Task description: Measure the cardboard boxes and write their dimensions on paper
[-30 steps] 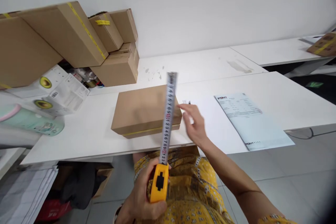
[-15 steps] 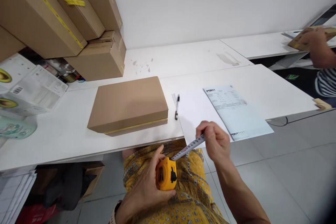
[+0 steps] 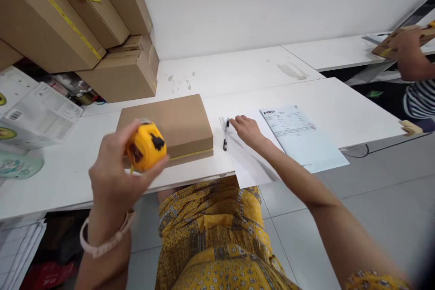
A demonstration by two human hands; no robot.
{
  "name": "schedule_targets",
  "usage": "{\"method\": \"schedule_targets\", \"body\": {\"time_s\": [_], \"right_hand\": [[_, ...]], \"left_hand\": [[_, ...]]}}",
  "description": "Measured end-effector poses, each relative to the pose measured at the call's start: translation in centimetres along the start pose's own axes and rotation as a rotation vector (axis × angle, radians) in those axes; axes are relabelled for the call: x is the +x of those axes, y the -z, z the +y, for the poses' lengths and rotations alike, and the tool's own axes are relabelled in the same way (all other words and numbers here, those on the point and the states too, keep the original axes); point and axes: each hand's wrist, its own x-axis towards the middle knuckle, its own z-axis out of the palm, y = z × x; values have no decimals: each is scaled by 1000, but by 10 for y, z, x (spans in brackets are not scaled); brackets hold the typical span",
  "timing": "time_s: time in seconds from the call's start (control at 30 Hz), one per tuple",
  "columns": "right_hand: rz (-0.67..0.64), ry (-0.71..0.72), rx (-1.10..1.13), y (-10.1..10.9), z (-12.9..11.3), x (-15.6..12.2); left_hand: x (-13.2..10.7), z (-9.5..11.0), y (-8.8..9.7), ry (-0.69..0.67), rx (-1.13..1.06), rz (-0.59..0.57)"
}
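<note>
My left hand (image 3: 113,174) grips a yellow tape measure (image 3: 147,147) with a black button, raised in front of the closed cardboard box (image 3: 170,115). Its blade is drawn in, apart from a short yellow bit at the bottom. On the desk, the fingertips of my right hand (image 3: 249,130) are pinched at the upper end of a black-and-clear pen (image 3: 225,138). The pen still lies along the edge of white paper (image 3: 253,163). To the right of that hand is a printed pale blue sheet (image 3: 299,133).
Brown cartons (image 3: 117,74) are stacked at the back left, beside a white avocado-print box (image 3: 41,115) and a pale green container (image 3: 20,164). At the far right, another person's hand (image 3: 406,41) holds a cardboard box (image 3: 390,47). The desk's front edge (image 3: 200,180) runs close to my lap.
The tape blade has gone back into its case. My left hand has lifted the tape measure up and left. My right hand has let go of the blade and moved to the pen.
</note>
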Motion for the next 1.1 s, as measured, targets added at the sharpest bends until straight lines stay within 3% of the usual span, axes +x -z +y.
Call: {"method": "schedule_targets", "body": {"time_s": [0.13, 0.27, 0.33, 0.4, 0.5, 0.57, 0.63, 0.7, 0.8, 0.9, 1.1], "right_hand": [[-202, 306, -240, -10, -2, 31], [-181, 416, -195, -21, 4, 34], [-103, 411, -99, -25, 15, 31], [4, 344, 26, -28, 28, 25], [233, 43, 333, -31, 34, 12], [348, -230, 683, -35, 25, 5], [350, -418, 1087, -41, 10, 2], [275, -460, 1395, -50, -4, 1], [230, -437, 1520, -62, -14, 3], [275, -469, 1461, -68, -14, 2], [282, -393, 1404, -70, -13, 1]], "left_hand": [[44, -26, -19, 17, 360, -179], [55, -54, -31, -25, 437, -260], [53, -55, -28, -63, 452, -218], [44, -42, -25, -145, 420, -75], [15, 1, -36, -345, 169, 143], [-12, 33, -61, -503, -99, -43], [-36, 60, -98, -661, -249, -270], [-51, 75, -137, -681, -225, -490], [-57, 77, -182, -597, -123, -740], [-52, 70, -204, -534, -83, -837], [-48, 65, -222, -520, -36, -845]]}}
